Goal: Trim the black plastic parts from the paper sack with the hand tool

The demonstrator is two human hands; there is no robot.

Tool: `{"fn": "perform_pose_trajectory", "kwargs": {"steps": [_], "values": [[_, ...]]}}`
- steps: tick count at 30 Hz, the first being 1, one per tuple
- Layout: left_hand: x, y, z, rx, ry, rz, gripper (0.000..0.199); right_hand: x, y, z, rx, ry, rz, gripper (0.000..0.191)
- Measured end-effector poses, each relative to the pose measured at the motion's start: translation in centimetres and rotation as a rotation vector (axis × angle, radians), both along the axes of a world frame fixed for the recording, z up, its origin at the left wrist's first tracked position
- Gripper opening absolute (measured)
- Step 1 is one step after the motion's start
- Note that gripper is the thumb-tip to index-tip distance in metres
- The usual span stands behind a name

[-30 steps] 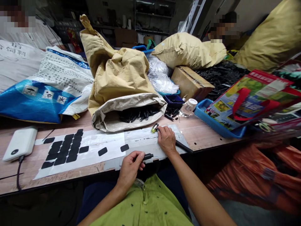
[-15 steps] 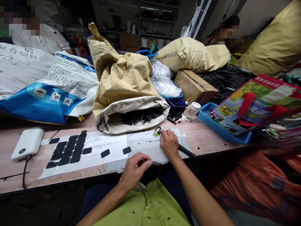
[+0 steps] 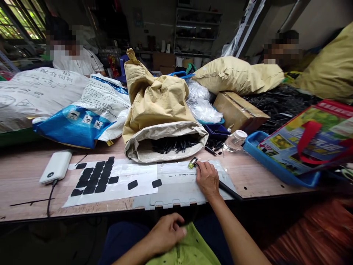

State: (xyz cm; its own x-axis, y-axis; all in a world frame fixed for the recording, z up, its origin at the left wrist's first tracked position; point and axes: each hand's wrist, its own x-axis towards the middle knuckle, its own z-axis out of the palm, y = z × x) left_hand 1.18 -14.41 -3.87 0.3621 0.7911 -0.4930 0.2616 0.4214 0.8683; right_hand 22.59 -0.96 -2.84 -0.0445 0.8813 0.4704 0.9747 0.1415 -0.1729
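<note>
The right hand (image 3: 208,180) lies in front of the tan sack (image 3: 162,99), fingers wrapped around what looks like a small hammer (image 3: 230,190). It grips close to the metal head, probably because a short hold gives more control than one far down the handle; the black handle runs out behind the palm, off to the right front of the sack. The left hand (image 3: 167,233) is further in front of the sack, over the person's green garment (image 3: 189,248), thumb and fingers loosely curled with a gap between. Blur and the turn of the palm hide whether it has hold of anything.

Under the right hand, directly before the sack, a grey mat (image 3: 176,186) covers the tabletop (image 3: 261,187), perhaps to spare the wood from knocks. To the sack's left front, a white sheet (image 3: 116,195) carries black patches (image 3: 92,178), most packed together, a few spaced out towards the mat, seemingly for easy picking.

The sack lies on its side, its rolled mouth facing the person, which would keep the black parts (image 3: 176,144) inside within reach. Right of the sack stand a clear jar (image 3: 234,141) and a blue tray (image 3: 278,173); left of it lies a white power bank (image 3: 56,167), cable attached.
</note>
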Motion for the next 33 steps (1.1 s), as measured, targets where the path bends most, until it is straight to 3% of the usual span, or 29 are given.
{"fn": "perform_pose_trajectory", "kwargs": {"steps": [2, 4, 6, 7, 9, 13, 18, 22, 26, 30, 33], "values": [[-0.8, 2.2, 3.2, 0.186, 0.0, -0.156, 0.027, 0.0, 0.0, 0.0, -0.001, -0.006, 0.0, 0.023], [-1.8, 6.3, 5.9, 0.408, 0.095, -0.007, 0.025, 0.0, 0.0, 0.0, -0.007, -0.009, -0.005, 0.024], [-3.2, 11.4, 7.2, 0.658, 0.319, 0.189, 0.026, 0.0, 0.0, 0.0, -0.013, -0.006, -0.01, 0.024], [-3.9, 13.8, 7.3, 0.757, 0.472, 0.262, 0.029, 0.0, 0.0, 0.0, -0.014, -0.003, -0.011, 0.024], [-5.4, 18.0, 6.7, 0.84, 0.722, 0.277, 0.038, 0.1, 0.0, 0.0, -0.011, 0.006, -0.006, 0.024], [-7.2, 22.0, 5.2, 0.778, 0.96, 0.088, 0.037, 0.2, 0.1, -0.1, -0.009, 0.015, 0.01, 0.023], [-8.0, 21.7, 5.7, 0.74, 1.027, 0.028, 0.027, 0.1, 0.1, -0.1, -0.026, 0.012, -0.013, 0.023], [-6.5, 18.5, 5.8, 0.89, 0.8, 0.005, 0.022, 0.0, 0.0, 0.1, -0.036, 0.014, -0.016, 0.023], [-3.6, 14.5, 4.0, 0.924, 0.512, -0.129, 0.017, -0.2, -0.1, 0.2, -0.04, 0.023, -0.018, 0.023], [-2.2, 13.2, 2.0, 0.895, 0.487, -0.03, 0.019, -0.1, -0.1, 0.1, -0.032, 0.038, -0.027, 0.025], [-2.4, 13.5, 1.7, 0.884, 0.464, -0.009, 0.019, 0.2, -0.1, 0.1, -0.04, 0.056, -0.019, 0.024]]}}
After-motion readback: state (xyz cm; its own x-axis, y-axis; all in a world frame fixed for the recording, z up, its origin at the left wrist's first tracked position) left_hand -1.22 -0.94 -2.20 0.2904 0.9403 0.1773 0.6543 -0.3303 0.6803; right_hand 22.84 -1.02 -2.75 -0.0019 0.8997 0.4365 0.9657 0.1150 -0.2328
